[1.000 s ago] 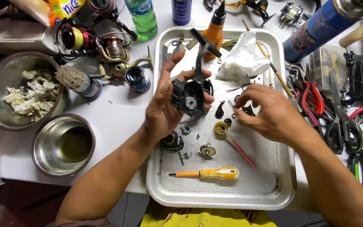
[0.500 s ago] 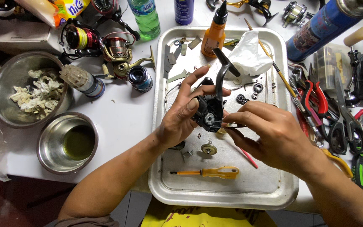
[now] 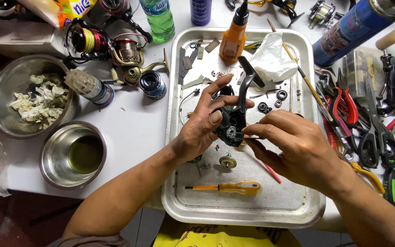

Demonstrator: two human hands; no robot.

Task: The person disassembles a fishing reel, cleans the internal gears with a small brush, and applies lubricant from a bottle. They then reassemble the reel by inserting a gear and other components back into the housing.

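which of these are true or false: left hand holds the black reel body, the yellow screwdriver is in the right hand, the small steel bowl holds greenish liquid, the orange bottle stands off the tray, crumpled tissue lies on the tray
1. The left hand holds the black reel body. True.
2. The yellow screwdriver is in the right hand. False: it lies on the metal tray, below both hands.
3. The small steel bowl holds greenish liquid. True.
4. The orange bottle stands off the tray. False: it stands on the tray, at its far edge.
5. Crumpled white tissue lies on the tray. True.
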